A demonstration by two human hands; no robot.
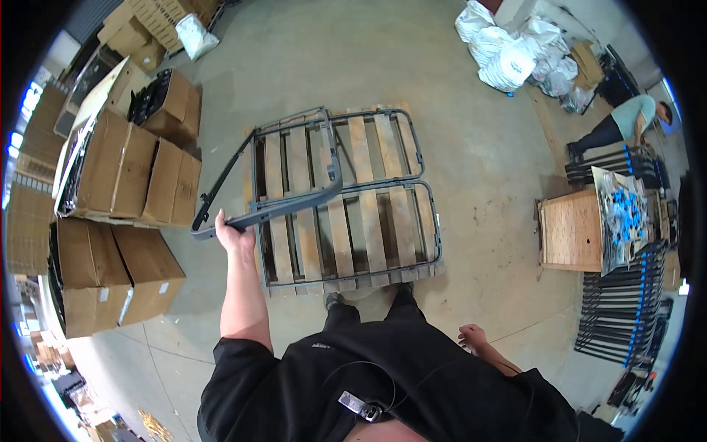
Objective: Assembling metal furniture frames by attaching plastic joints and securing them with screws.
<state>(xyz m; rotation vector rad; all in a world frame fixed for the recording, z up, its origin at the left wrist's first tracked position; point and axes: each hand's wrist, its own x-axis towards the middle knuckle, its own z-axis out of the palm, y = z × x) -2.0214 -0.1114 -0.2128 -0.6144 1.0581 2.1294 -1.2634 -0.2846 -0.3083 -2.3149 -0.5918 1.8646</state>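
The dark metal frame (284, 211) rests in my left hand (236, 235), closed round it beside its near left corner, and extends over the slatted pallet (361, 153). My right hand (473, 337) hangs half-curled; whether it holds anything, I can't tell.

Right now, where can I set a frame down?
Bare floor lies between the pallet and the wooden crate, and beyond the pallet, left of the white bags. Crowded: the pallet, under dark frames, and its left side, where the left hand holds another frame.
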